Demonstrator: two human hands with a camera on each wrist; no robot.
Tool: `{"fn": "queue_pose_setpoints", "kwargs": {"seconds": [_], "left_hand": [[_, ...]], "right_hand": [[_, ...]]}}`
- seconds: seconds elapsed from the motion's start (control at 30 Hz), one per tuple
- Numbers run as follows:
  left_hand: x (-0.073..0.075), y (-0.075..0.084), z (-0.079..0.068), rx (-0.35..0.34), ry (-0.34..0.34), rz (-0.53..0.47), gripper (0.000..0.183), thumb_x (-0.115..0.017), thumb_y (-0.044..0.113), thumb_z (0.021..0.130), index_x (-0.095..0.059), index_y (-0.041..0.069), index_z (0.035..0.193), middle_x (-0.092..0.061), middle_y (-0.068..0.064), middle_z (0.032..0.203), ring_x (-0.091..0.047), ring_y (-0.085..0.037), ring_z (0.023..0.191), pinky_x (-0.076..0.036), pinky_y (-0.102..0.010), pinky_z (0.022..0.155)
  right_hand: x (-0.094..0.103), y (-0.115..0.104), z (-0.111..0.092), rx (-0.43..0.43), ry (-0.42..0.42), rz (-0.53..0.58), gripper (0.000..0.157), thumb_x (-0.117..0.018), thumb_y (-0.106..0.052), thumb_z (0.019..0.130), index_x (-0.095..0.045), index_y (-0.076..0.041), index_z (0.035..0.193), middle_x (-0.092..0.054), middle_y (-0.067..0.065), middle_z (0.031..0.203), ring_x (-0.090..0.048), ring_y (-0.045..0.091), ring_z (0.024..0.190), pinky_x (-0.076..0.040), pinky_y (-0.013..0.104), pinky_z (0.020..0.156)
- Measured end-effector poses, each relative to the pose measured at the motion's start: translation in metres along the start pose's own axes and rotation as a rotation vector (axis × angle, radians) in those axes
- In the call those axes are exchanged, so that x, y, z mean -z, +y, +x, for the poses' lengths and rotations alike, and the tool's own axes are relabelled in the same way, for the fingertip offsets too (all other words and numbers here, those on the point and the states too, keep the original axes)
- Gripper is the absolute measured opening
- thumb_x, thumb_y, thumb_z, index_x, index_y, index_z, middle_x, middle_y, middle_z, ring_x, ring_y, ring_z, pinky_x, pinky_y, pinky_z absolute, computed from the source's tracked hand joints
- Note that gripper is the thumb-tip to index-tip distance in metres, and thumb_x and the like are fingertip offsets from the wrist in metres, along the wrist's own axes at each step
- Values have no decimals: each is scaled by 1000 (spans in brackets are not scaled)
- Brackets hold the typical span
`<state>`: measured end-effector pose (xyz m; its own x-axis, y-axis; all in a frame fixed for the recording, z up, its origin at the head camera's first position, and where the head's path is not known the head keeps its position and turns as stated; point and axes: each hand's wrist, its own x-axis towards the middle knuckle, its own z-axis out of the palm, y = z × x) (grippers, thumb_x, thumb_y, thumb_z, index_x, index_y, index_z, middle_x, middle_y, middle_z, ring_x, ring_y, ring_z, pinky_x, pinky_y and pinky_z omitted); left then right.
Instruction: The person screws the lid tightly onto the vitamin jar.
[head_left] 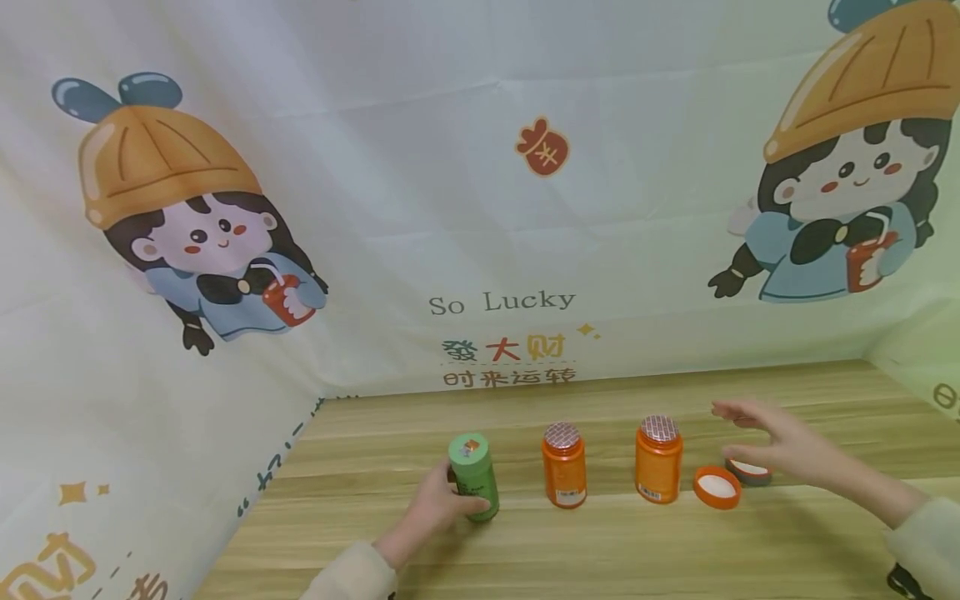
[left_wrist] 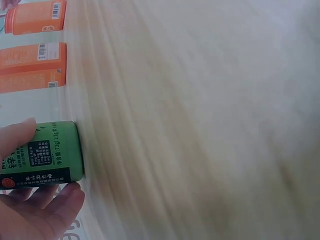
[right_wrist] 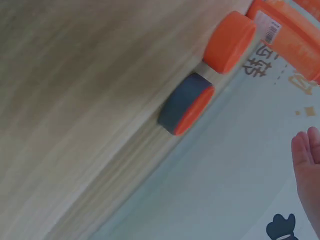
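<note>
While the left hand (head_left: 438,504) grips the upright green bottle (head_left: 477,477), the right hand (head_left: 782,442) hangs empty, fingers loosely parted. I see the dark cap (right_wrist: 182,107) lying flat below it.

Wood-grain surface (head_left: 570,558): green bottle (head_left: 477,473) in left hand (head_left: 441,504), two orange bottles (head_left: 565,475) (head_left: 659,467) to its right; orange cap (head_left: 717,488), dark cap (head_left: 752,477) near right hand (head_left: 783,443)

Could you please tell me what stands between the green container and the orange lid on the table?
The left orange bottle and the right orange bottle stand between the green container and the orange lid, as the head view shows.
</note>
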<state>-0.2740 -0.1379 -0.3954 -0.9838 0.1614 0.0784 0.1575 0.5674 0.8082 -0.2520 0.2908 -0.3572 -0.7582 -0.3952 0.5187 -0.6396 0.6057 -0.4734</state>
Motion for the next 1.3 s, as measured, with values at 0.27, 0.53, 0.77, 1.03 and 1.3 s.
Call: {"fn": "queue_pose_setpoints", "kwargs": {"seconds": [0.27, 0.53, 0.77, 1.03, 1.3], "left_hand": [[0, 0, -2, 6, -7, -12, 61, -78, 10, 69, -46, -6, 118, -57, -18, 106, -57, -33, 97, -46, -49, 85], [-3, 3, -3, 8, -10, -52, 69, -78, 9, 69, -39, -9, 123, -54, -22, 112, -55, -37, 101, -44, -51, 89], [-7, 19, -2, -54, 80, -105, 99, -80, 14, 67, -16, -1, 140, -41, -24, 130, -47, -37, 111, -41, -53, 91], [-4, 63, 4, -352, 238, 163, 96, -81, 21, 66, -23, 7, 141, -28, -17, 144, -23, -37, 132, -22, -57, 105], [-31, 92, -1, -532, 170, 220, 83, -77, 14, 71, -29, 1, 137, -36, -16, 140, -33, -32, 130, -23, -49, 108]], "right_hand": [[-5, 7, -9, -48, -95, -34, 54, -72, -10, 76, -49, 11, 120, -57, 24, 112, -49, -8, 98, -48, 20, 76], [-13, 13, -12, 5, -103, -170, 56, -76, -20, 73, -52, 6, 117, -57, 16, 112, -51, 10, 101, -48, 33, 76], [-22, 28, -15, 130, -120, -254, 63, -80, -24, 66, -52, 4, 115, -55, 17, 112, -42, 8, 106, -43, 32, 77], [-25, 31, -14, 75, -286, -187, 72, -78, -26, 70, -45, 11, 122, -42, 33, 124, -35, 43, 108, -40, 58, 80], [-28, 31, -14, 36, -348, -137, 71, -77, -29, 71, -47, 10, 121, -43, 33, 124, -31, 51, 109, -33, 68, 81]]}}
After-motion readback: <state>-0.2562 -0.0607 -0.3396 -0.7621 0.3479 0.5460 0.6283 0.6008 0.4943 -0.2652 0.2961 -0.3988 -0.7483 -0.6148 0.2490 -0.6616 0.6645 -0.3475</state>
